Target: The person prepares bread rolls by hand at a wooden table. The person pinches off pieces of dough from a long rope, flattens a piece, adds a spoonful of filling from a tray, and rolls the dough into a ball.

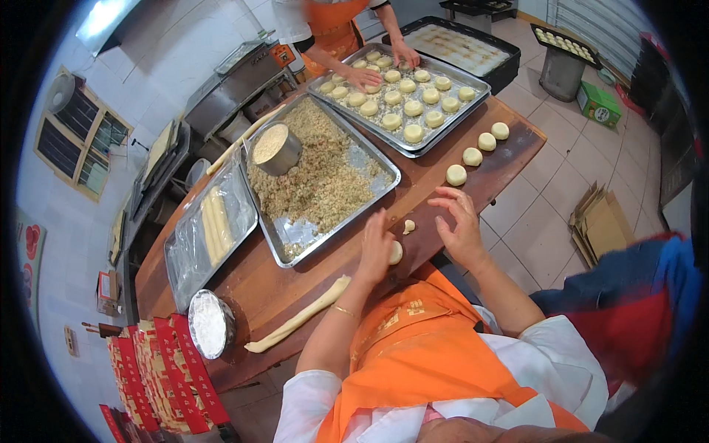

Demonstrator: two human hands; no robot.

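My left hand [376,249] is at the table's near edge with its fingers stretched up. A round dough ball [396,253] sits right against its palm side; whether the thumb touches it is hidden. My right hand [459,227] is raised over the edge, fingers apart and curved, holding nothing. Between the two hands a small scrap of dough [408,227] lies on the wooden table [436,192]. A long dough rope [299,315] lies left of my left forearm. Past my right hand, several shaped dough rounds [456,175] stand in a row.
A metal tray [279,255] of crumbly filling holds a metal bowl [278,149]. Left of it are a plastic-covered tray [176,267] with dough ropes and a bowl of white flour [210,325]. Across the table, a co-worker's hands [362,78] touch rounds on a baking tray [473,81].
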